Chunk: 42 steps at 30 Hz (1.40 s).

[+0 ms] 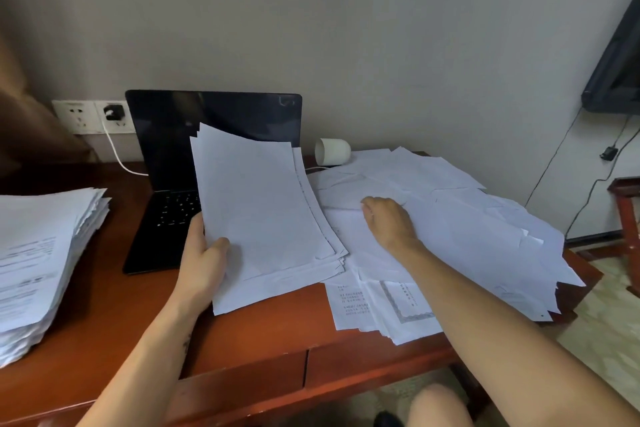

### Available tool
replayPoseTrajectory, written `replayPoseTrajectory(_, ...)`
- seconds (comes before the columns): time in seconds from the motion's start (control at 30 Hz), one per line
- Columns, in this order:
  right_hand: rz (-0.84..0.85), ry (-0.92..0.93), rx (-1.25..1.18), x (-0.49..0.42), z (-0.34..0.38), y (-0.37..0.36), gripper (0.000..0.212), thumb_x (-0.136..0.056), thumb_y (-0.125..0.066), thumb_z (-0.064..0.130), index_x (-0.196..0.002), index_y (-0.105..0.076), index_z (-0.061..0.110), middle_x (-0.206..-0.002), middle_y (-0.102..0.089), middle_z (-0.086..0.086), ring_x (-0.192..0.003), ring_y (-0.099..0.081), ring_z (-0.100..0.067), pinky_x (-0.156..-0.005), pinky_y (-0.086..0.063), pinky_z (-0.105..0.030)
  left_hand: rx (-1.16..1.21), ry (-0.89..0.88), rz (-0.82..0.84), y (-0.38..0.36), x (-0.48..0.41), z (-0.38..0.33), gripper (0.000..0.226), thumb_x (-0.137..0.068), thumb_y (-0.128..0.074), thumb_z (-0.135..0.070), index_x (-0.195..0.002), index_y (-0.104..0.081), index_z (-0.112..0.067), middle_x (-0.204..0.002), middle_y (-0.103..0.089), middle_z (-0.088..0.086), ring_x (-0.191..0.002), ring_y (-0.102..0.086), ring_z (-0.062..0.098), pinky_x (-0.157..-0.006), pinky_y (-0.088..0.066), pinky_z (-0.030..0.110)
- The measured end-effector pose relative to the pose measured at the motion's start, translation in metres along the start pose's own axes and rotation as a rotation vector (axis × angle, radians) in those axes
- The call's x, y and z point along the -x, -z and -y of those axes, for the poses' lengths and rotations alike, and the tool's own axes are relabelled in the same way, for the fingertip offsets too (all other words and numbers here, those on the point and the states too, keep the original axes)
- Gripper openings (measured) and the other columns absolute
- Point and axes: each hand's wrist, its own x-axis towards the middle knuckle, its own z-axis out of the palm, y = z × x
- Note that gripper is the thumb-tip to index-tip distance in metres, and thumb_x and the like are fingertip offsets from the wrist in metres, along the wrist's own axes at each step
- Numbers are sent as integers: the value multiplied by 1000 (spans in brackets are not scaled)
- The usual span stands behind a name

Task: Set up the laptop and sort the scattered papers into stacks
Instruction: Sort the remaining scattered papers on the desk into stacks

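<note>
A black laptop (pixel 173 135) stands open on the wooden desk (pixel 263 340), its screen dark, against the wall. My left hand (pixel 204 260) grips the lower left edge of a bundle of white sheets (pixel 263 215), held tilted above the desk and hiding part of the keyboard. My right hand (pixel 389 224) rests palm down, fingers curled, on the scattered papers (pixel 467 229) that cover the right half of the desk. Whether it pinches a sheet is hidden. A tall stack of printed papers (pixel 41 260) lies at the left.
A white cup (pixel 332 151) lies on its side behind the scattered papers. A white cable (pixel 116 152) runs from a wall socket (pixel 112 113) behind the laptop. A wall-mounted screen (pixel 616 73) and a red wooden stand (pixel 628 215) are at the right. My knee (pixel 440 406) shows below the desk edge.
</note>
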Motion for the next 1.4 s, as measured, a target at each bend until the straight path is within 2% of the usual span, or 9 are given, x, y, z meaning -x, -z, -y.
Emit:
replayPoseTrajectory(0.23,-63,85,-330,47,-21,51,30,-100,-55,17,-72,-48,26,-63,-47,8,-61,-44,-9,-60,-32,-29,-6,-11,-28,-1,1,0,59,-97,-49,4,-149,-42,-22,-132,-56,-6,-122,-54,18,-105,-48,46)
replayPoseTrajectory(0.33,-25,133,-227,74,-46,58,12,-97,-59,19,-94,-70,23,-88,-69,14,-87,-61,-5,-87,-42,-27,-4,-14,-31,-2,2,-1,57,-97,-49,5,-148,-43,-19,-134,-57,-4,-123,-53,18,-103,-46,39)
replayPoseTrajectory(0.43,72,137,49,94,-64,69,23,-91,-58,19,-105,-70,33,-107,-67,19,-116,-54,-5,-119,-14,-40,-18,-18,-23,-2,5,0,56,-96,-49,4,-147,-44,-18,-135,-57,-1,-125,-54,21,-103,-46,39)
replayPoseTrajectory(0.57,254,229,20,112,-46,88,55,-91,-55,23,-144,-45,34,-142,-40,19,-142,-20,-5,-119,-3,-28,-34,-25,-25,0,10,0,54,-97,-49,3,-146,-46,-19,-134,-59,-1,-122,-57,25,-104,-49,51)
replayPoseTrajectory(0.7,458,177,-126,118,-29,80,78,-94,-57,59,-159,-19,39,-164,-15,19,-151,-5,-2,-125,-11,-33,-1,-25,-40,1,15,-1,55,-97,-48,5,-147,-45,-18,-133,-58,-2,-123,-55,22,-101,-48,41)
replayPoseTrajectory(0.87,394,197,66,111,-26,72,67,-98,-49,60,-154,-37,25,-153,-43,5,-140,-38,-18,-114,-30,-38,17,-10,-56,7,22,2,56,-97,-48,5,-148,-45,-19,-134,-58,-2,-125,-55,23,-105,-47,43)
replayPoseTrajectory(1.03,10,493,264,117,-23,54,40,-98,-53,23,-136,-56,13,-87,-68,-7,-76,-66,-29,-57,-39,-31,26,-1,-53,9,30,-1,55,-97,-48,6,-147,-46,-17,-135,-59,1,-127,-56,26,-108,-48,47)
replayPoseTrajectory(1.23,324,336,216,117,-29,71,63,-103,-42,56,-154,-34,19,-138,-55,0,-124,-49,-21,-100,-44,-36,3,23,-37,10,40,-3,54,-98,-49,4,-147,-47,-18,-132,-60,-1,-124,-57,27,-106,-49,56)
replayPoseTrajectory(1.4,269,460,489,111,-18,78,58,-102,-39,12,-157,-22,13,-114,-63,-6,-100,-58,-26,-73,-46,-39,9,27,-25,10,45,-6,51,-97,-48,5,-142,-48,-19,-124,-60,-4,-119,-58,25,-100,-51,53)
